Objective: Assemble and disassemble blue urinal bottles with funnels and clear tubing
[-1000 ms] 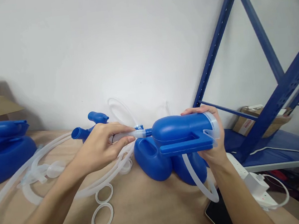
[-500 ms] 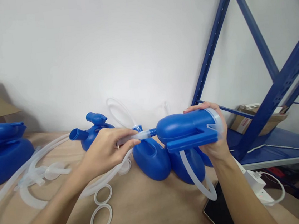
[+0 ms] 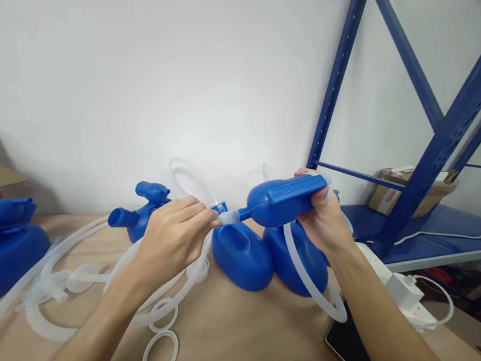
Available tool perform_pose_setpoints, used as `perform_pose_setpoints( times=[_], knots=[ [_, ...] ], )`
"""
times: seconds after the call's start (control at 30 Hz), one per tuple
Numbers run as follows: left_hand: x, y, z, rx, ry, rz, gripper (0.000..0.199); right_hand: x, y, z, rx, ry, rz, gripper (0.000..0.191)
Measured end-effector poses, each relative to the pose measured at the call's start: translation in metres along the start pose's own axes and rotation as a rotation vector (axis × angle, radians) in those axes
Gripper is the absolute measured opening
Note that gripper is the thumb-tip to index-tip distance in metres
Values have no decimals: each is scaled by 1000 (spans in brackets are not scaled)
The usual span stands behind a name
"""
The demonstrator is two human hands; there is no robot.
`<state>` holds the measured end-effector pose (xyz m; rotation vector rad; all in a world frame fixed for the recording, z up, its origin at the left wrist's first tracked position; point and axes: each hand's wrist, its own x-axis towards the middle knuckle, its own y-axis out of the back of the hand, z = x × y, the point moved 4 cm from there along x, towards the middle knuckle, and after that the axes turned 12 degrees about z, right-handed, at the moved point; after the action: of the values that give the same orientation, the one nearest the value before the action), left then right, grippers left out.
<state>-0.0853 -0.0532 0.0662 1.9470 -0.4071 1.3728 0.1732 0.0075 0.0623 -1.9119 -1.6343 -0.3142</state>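
My right hand (image 3: 325, 220) is wrapped around a blue plastic bottle-shaped part (image 3: 264, 204) with a flat handle, held sideways above the table. Its narrow spout points left into the end of a translucent tube (image 3: 229, 216). My left hand (image 3: 179, 231) pinches that tube close to the spout; the fingers hide part of it. Below the held part stand two blue plastic bottles (image 3: 243, 258), (image 3: 299, 260), and a tube loop (image 3: 308, 280) hangs down in front of one. Left of them is another blue bottle (image 3: 124, 217) with a wide open spout, partly behind my left hand.
Two pale rings (image 3: 159, 355) lie on the wooden table (image 3: 224, 344). Translucent tubes (image 3: 43, 316) and a blue bottle (image 3: 6, 259) occupy the left. At right are a black phone-like device (image 3: 350, 344), a white power strip (image 3: 411, 306) and a blue metal rack (image 3: 423, 183).
My right hand has rolled the blue part, so its handle has turned from the lower side up to face me. My left fingers have closed more tightly on the tube.
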Motion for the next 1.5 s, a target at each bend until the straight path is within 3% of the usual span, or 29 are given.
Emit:
perform_pose_setpoints(
  times=[0.1, 0.27, 0.37, 0.6, 0.67, 0.77, 0.93, 1.07, 1.2, 1.33, 1.5],
  knots=[
    [1, -1, -5, -169, 217, -42, 28, 2, 2, -1, 0, 25, 16, 71],
    [1, -2, -15, -444, 648, -224, 31, 2, 4, -7, -2, 78, -6, 70],
    [0, -2, -15, -548, 696, -299, 27, 0, 3, -10, -52, 114, -53, 70],
    [-4, -8, -16, -499, 765, -256, 23, -2, 4, -12, -90, 130, -90, 66],
    [-4, -9, -13, -490, 708, -264, 24, -1, 4, -13, -66, 102, -65, 65],
    [-2, -9, -6, -381, 491, -247, 29, 1, 3, -13, -56, 52, -38, 65],
    [-3, -5, 4, -79, 151, -85, 32, 2, 3, -9, -47, 44, -50, 70],
    [-4, -4, 12, -8, 10, 8, 30, -2, 4, -7, -42, 65, -102, 73],
    [-3, -5, 14, 25, -32, 40, 30, -7, 5, -9, -44, 108, -99, 75],
    [-2, -4, 11, -27, 22, 10, 31, -12, 1, -9, -43, 157, -100, 74],
    [-3, -4, 8, -115, 144, -115, 33, -19, -6, -11, -27, 255, -94, 69]
  ],
)
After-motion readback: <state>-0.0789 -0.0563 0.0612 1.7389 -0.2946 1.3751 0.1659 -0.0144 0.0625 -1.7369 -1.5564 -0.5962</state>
